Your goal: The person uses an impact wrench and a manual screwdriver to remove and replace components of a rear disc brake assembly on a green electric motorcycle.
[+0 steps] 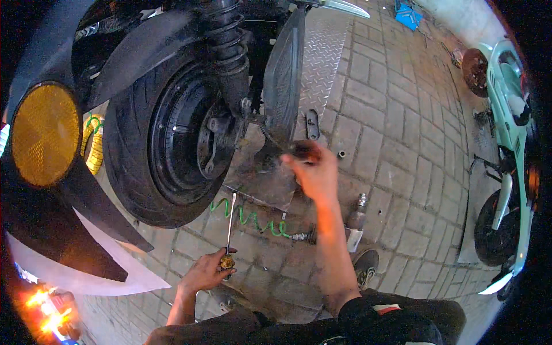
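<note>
My right hand (319, 178), slightly blurred, grips a dark reddish tool handle (306, 150) beside the black wheel hub (213, 144); the tool’s far end is hard to make out. Below the scooter’s tyre (129, 167), my left hand (201, 270) holds a long silver screwdriver (231, 218) with a mottled yellowish handle, its shaft pointing up. A black coil-spring shock (227, 40) rises above the hub. A green coiled air hose (250, 221) lies behind the screwdriver, and a metal air tool (356, 230) rests on the pavers right of my forearm.
A large orange reflector (45, 133) on bodywork is at left, near a yellow coiled hose (92, 155). A ridged metal plate (322, 52), a dark flat bracket (312, 123) and a small socket (342, 154) lie right of the wheel. A mint-green scooter (506, 92) stands far right; a blue case (407, 16) sits behind.
</note>
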{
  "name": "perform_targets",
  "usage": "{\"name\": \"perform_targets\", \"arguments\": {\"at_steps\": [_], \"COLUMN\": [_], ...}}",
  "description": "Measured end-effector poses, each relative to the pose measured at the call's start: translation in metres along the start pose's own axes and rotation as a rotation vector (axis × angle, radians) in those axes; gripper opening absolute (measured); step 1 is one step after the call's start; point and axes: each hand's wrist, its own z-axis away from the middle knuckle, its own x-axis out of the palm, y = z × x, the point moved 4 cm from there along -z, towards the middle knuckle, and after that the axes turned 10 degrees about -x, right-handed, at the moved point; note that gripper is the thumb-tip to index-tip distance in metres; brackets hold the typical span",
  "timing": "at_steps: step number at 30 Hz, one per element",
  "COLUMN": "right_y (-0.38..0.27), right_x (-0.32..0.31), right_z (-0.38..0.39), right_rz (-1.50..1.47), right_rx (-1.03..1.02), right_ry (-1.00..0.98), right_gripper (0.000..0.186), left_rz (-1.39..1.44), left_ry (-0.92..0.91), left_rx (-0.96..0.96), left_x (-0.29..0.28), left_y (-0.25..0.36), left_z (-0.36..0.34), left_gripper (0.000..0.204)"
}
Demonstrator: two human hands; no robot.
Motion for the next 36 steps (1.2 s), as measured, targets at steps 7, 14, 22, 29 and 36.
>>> {"name": "perform_targets", "arguments": {"at_steps": [7,14,22,29,36], "right_y": [0.144,0.149,0.169,0.169,0.117], "right_x": [-0.058,-0.048,-0.071,-0.057,-0.020], "right_z": [-0.065,-0.089,-0.032,-0.071,-0.106], "right_rz": [0.481,0.554,1.054,0.612,0.502], "right_rx": [-0.077,-0.134,0.030,-0.180,-0.389], "right_ry": [0.152,0.111,0.002,0.057,0.187], "right_gripper": [0.042,0.051,0.049,0.042,0.030], "left_rz": [-0.125,-0.144,-0.167,-0.154,-0.121], "left_ry": [0.057,0.036,-0.007,-0.045,0.008], "left_rx": [0.088,0.053,0.037,0.018,0.088], "left_x": [0.018,0.013,0.021,0.022,0.031], "left_y": [-0.024,-0.013,-0.025,-0.022,-0.038], "left_z": [-0.006,0.002,0.000,-0.001,-0.006], "left_gripper": [0.057,0.056,0.060,0.061,0.062]}}
